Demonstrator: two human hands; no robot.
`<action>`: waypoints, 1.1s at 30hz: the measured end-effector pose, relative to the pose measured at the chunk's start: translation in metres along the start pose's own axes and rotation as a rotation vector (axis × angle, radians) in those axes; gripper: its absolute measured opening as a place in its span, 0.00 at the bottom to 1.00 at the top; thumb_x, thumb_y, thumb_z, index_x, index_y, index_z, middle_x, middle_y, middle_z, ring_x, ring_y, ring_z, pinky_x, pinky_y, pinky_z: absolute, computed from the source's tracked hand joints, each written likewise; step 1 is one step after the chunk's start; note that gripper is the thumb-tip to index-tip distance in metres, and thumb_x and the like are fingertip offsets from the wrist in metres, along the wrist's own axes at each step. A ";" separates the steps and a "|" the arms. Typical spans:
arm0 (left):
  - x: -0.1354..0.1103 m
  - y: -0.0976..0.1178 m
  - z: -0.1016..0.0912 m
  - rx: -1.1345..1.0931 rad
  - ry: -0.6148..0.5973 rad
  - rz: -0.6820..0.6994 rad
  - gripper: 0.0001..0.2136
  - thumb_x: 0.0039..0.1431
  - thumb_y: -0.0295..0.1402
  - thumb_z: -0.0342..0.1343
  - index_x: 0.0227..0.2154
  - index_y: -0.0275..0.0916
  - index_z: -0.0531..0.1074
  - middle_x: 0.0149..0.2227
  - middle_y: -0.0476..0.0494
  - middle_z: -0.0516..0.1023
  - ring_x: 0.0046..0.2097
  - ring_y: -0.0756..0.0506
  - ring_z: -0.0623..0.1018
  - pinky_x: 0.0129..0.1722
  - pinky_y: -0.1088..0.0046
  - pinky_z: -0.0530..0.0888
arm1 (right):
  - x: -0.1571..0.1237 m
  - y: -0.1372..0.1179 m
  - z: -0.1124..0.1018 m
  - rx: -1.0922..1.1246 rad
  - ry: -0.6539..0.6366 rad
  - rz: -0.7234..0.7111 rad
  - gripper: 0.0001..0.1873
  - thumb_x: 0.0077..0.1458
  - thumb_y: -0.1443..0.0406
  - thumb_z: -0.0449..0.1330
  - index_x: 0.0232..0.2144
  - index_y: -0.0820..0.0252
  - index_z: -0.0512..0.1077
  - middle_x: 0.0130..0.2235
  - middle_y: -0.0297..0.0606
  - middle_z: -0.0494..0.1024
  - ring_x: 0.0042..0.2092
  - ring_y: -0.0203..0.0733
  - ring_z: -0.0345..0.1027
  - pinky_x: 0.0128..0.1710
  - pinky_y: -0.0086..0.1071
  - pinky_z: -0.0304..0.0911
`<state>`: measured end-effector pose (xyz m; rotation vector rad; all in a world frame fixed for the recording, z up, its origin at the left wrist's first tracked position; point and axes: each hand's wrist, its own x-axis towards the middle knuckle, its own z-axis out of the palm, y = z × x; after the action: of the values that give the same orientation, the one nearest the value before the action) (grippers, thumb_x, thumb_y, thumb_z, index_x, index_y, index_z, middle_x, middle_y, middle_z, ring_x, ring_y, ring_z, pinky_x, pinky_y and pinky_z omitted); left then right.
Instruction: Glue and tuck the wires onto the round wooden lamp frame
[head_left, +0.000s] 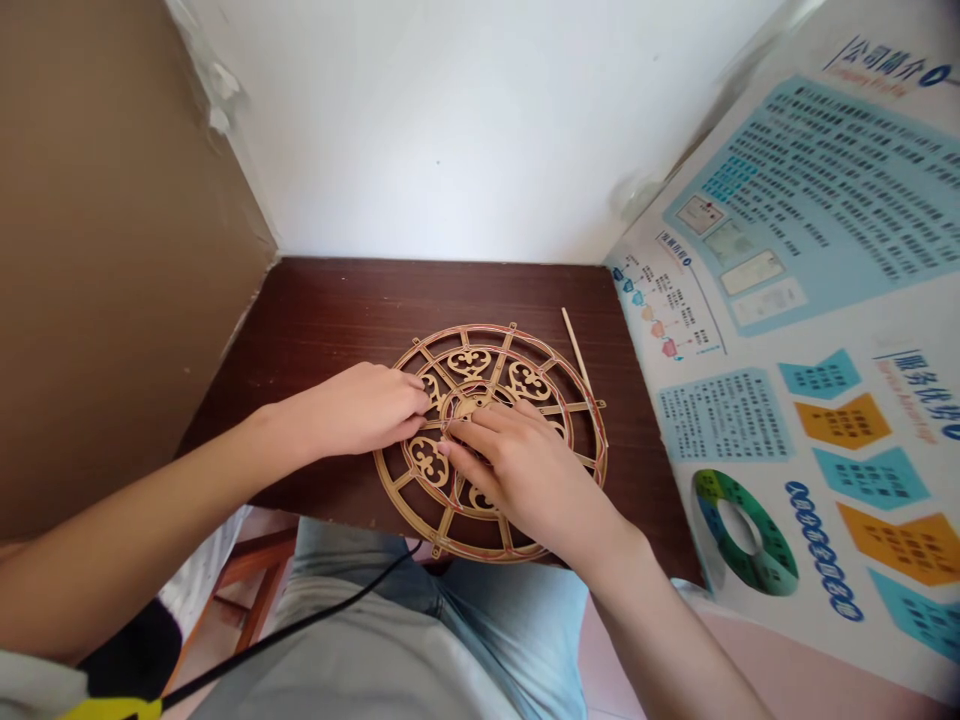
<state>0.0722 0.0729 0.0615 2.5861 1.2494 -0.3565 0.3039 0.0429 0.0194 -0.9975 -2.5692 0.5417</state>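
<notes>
A round, wheel-like wooden frame (pixel 430 462) with cut-out scroll ornaments and spokes lies flat on the dark brown table. Thin reddish and pale wires run along its rings. My left hand (pixel 375 405) is at the frame's left side, its fingers curled together over the inner ring. Whatever is in those fingertips is hidden. My right hand (pixel 517 460) lies across the middle and right of the frame, thumb and forefinger close to the hub. The fingers are bent, and what they pinch near the centre is too small to make out.
A thin pale stick (pixel 576 350) lies on the dark table (pixel 330 310), right of the frame. A white wall (pixel 465 130) stands behind, a brown panel (pixel 97 200) at left, a printed poster (pixel 810 300) at right. A black cable (pixel 300 630) crosses my lap.
</notes>
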 end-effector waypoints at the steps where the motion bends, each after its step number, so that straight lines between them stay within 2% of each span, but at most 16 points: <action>1: 0.000 0.000 0.000 -0.008 -0.004 -0.002 0.11 0.72 0.30 0.56 0.33 0.40 0.79 0.39 0.43 0.84 0.39 0.41 0.84 0.36 0.66 0.71 | 0.000 0.000 0.000 0.002 0.001 0.002 0.14 0.78 0.60 0.56 0.42 0.58 0.80 0.38 0.37 0.83 0.41 0.47 0.75 0.45 0.40 0.55; 9: 0.001 0.001 -0.006 -0.031 -0.076 -0.074 0.10 0.70 0.31 0.57 0.30 0.41 0.77 0.40 0.45 0.85 0.40 0.41 0.83 0.35 0.66 0.68 | 0.001 -0.001 0.000 0.021 -0.009 0.008 0.13 0.78 0.61 0.58 0.43 0.59 0.81 0.37 0.35 0.81 0.41 0.46 0.74 0.45 0.40 0.54; 18: 0.001 0.004 -0.007 -0.003 -0.070 -0.086 0.10 0.70 0.31 0.57 0.31 0.41 0.78 0.39 0.44 0.85 0.40 0.41 0.83 0.34 0.66 0.66 | 0.001 -0.002 -0.002 0.024 -0.008 0.014 0.14 0.78 0.61 0.58 0.42 0.59 0.81 0.37 0.35 0.81 0.41 0.45 0.74 0.46 0.40 0.54; 22: -0.001 0.001 -0.004 -0.046 -0.020 -0.089 0.11 0.68 0.30 0.59 0.28 0.41 0.78 0.36 0.46 0.84 0.36 0.42 0.81 0.33 0.67 0.65 | 0.001 -0.001 -0.001 0.017 -0.026 0.028 0.14 0.78 0.61 0.57 0.42 0.59 0.80 0.38 0.35 0.82 0.41 0.46 0.74 0.47 0.40 0.54; 25: -0.008 -0.006 0.002 -0.213 0.109 -0.059 0.11 0.69 0.30 0.58 0.30 0.41 0.80 0.36 0.47 0.83 0.35 0.45 0.80 0.35 0.68 0.67 | 0.001 0.000 0.001 0.011 -0.021 0.023 0.14 0.78 0.60 0.57 0.43 0.59 0.80 0.39 0.36 0.82 0.43 0.47 0.75 0.46 0.40 0.54; 27: -0.018 -0.010 0.008 -0.408 0.278 -0.062 0.11 0.72 0.33 0.56 0.34 0.41 0.82 0.37 0.47 0.83 0.36 0.47 0.80 0.37 0.70 0.71 | 0.001 0.001 0.002 0.012 -0.007 0.022 0.14 0.78 0.60 0.56 0.43 0.58 0.80 0.39 0.36 0.82 0.43 0.47 0.75 0.46 0.40 0.53; 30: -0.036 -0.011 0.020 -0.638 0.589 -0.186 0.12 0.72 0.39 0.58 0.35 0.41 0.83 0.35 0.48 0.83 0.36 0.47 0.80 0.39 0.71 0.73 | 0.000 0.001 0.003 0.010 0.012 0.020 0.13 0.78 0.60 0.58 0.41 0.58 0.79 0.39 0.35 0.82 0.43 0.46 0.74 0.46 0.40 0.53; 33: -0.054 -0.005 0.038 -0.780 0.722 -0.350 0.13 0.71 0.40 0.59 0.32 0.42 0.83 0.29 0.51 0.80 0.30 0.49 0.77 0.34 0.72 0.72 | 0.001 0.000 0.003 -0.008 0.024 0.017 0.14 0.77 0.60 0.58 0.38 0.58 0.77 0.37 0.34 0.80 0.41 0.46 0.74 0.48 0.40 0.54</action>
<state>0.0312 0.0243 0.0428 1.8270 1.6149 0.9127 0.3020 0.0425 0.0171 -1.0240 -2.5460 0.5212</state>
